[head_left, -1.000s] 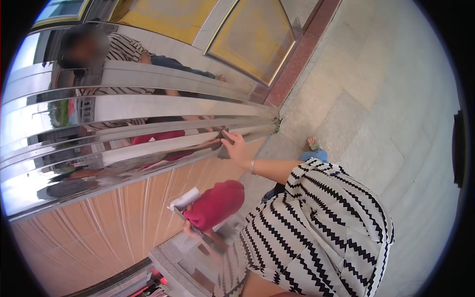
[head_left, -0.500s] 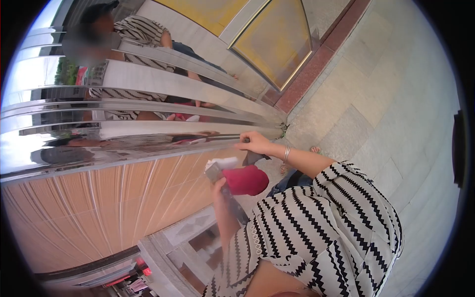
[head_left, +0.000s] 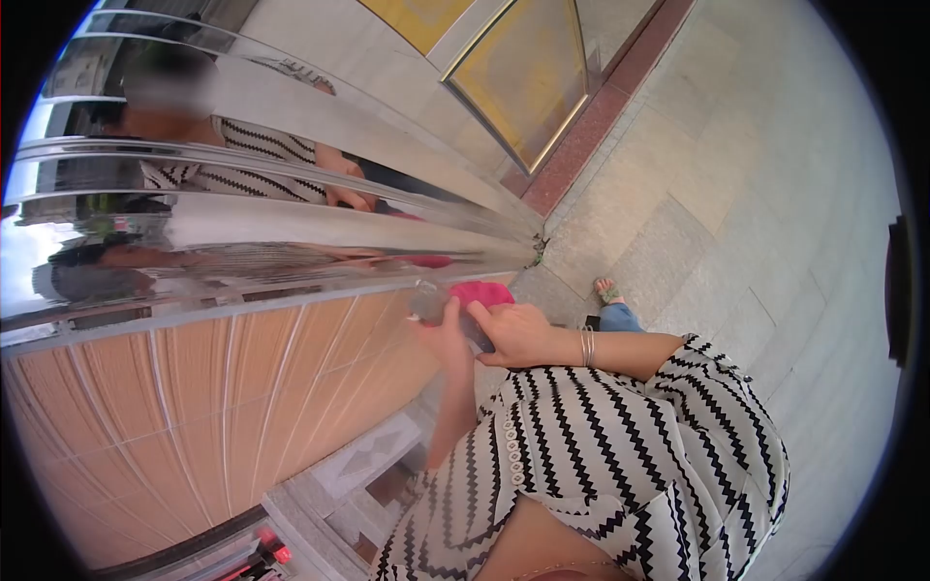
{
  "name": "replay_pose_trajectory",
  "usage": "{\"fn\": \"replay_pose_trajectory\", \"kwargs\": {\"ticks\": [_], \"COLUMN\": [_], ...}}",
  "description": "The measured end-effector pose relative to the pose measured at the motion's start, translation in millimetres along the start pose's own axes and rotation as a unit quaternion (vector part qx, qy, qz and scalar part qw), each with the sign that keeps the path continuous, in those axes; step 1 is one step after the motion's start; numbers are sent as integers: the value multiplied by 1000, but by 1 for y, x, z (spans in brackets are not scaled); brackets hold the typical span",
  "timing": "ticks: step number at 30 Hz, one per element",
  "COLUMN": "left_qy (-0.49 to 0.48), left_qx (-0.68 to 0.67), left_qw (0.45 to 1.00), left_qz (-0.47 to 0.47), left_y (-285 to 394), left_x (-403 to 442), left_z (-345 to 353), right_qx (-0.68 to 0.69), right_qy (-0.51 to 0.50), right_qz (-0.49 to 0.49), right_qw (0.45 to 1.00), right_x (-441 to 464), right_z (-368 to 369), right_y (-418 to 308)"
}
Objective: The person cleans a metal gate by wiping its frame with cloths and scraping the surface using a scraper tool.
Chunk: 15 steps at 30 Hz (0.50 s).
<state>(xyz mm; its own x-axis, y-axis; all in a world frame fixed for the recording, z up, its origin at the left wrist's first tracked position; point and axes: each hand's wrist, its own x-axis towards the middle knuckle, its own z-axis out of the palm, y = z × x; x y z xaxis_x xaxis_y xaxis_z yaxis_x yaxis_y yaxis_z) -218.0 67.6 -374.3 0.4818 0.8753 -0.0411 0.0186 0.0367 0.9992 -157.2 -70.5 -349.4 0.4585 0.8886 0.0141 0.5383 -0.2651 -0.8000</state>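
Note:
My left hand [head_left: 444,334] is closed around a grey, soft-looking cloth [head_left: 426,298], with its thumb lying on top. My right hand [head_left: 523,335], with thin bracelets at the wrist, has come right beside it. Its fingers are curled on grey material between the two hands. Just beyond the knuckles shows a pinkish-red, rounded thing [head_left: 481,292], perhaps cloth or a bag; the hands hide its lower part. A small white bit peeks out at the left hand's outer edge. Both hands are in front of the polished, ribbed metal surface [head_left: 320,228], apart from it.
Below the mirror-like ribs runs a beige, grooved wall panel [head_left: 232,387]. A gold-framed panel [head_left: 523,87] stands above a dark red stone base [head_left: 567,174]. Stone paving [head_left: 678,232] stretches to the right, and a sandalled foot [head_left: 607,290] stands on it. Grey stonework [head_left: 363,455] is at lower left.
My right hand has left the metal's lower edge and come down to my left hand with its grey material. The red thing is now largely hidden behind the hands. The view has shifted slightly.

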Motion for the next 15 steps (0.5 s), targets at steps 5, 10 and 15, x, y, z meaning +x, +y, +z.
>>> {"fn": "replay_pose_trajectory", "kwargs": {"ticks": [5, 10, 15], "left_qy": [-29, -25, -26], "left_qx": [78, 56, 58], "left_qw": [996, 997, 998], "left_qz": [30, 42, 15], "left_y": [-18, -39, -34], "left_x": [9, 13, 14], "left_z": [4, 4, 0], "right_qx": [79, 88, 84], "right_qy": [69, 94, 63], "right_qz": [32, 30, 19], "right_qw": [994, 991, 994], "right_x": [-3, -1, -1], "right_z": [17, 19, 22], "right_y": [15, 37, 45]}}
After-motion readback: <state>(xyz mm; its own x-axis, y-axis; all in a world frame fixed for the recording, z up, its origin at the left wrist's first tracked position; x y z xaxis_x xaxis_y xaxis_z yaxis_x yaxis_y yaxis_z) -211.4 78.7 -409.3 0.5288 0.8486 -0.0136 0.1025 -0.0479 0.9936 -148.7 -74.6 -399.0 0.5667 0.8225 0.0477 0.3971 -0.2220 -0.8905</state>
